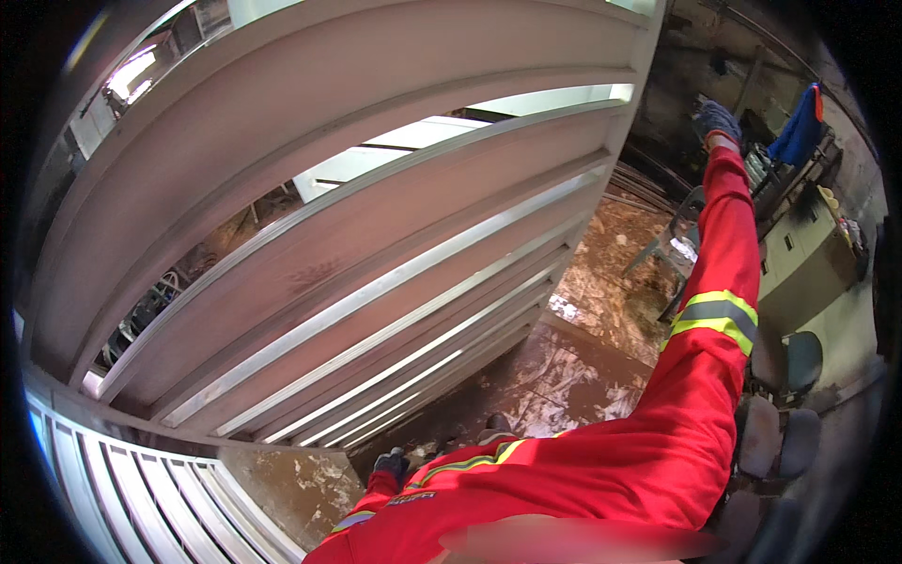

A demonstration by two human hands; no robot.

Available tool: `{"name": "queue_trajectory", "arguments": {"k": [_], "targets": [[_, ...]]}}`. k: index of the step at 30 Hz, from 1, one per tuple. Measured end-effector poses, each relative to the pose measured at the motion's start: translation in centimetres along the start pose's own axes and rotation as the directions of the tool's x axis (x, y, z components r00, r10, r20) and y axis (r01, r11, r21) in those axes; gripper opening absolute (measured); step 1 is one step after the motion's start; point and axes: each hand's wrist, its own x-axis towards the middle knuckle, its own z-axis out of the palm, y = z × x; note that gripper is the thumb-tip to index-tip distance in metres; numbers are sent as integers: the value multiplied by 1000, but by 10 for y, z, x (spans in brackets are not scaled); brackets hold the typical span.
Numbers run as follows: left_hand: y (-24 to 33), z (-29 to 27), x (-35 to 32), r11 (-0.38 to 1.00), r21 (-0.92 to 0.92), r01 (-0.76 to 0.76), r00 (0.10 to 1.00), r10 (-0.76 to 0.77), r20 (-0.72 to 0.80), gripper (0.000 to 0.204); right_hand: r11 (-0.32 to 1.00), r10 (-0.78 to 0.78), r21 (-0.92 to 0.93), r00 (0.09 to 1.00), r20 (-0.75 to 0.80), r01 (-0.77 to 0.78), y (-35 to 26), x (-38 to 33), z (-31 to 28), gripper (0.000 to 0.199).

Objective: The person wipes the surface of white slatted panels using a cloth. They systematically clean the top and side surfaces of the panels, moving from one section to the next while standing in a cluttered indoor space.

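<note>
A big grey metal gate panel (357,216) with slanted louvre slats fills the left and middle of the view. My left hand (390,462), in a dark glove, is low beside the panel's bottom end, close to the stained floor; its fingers are too small to read. My right hand (719,122), in a dark blue glove on a red sleeve with a reflective band, is stretched far out to the upper right. It is apart from the panel's edge and nothing shows in it.
A second slatted grey panel (141,498) lies at the lower left. The brown floor (601,301) is stained with white. Grey chairs (785,414) and a bench with a blue cloth (799,132) stand at the right. Metal rods (644,188) lie behind the gate.
</note>
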Motion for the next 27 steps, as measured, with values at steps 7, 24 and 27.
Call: {"name": "queue_trajectory", "arguments": {"k": [7,24,27], "targets": [[-32,36,-5,955,235,181,968,-215,126,47,439,-328,244,407,-852,865,-197,-76,40,54],[111,15,88,928,210,-309,929,342,-143,39,588,-530,25,408,-744,809,-87,60,78,44],[111,39,101,913,385,-138,989,108,99,39,664,-532,57,525,-664,745,-100,61,73,38]]}}
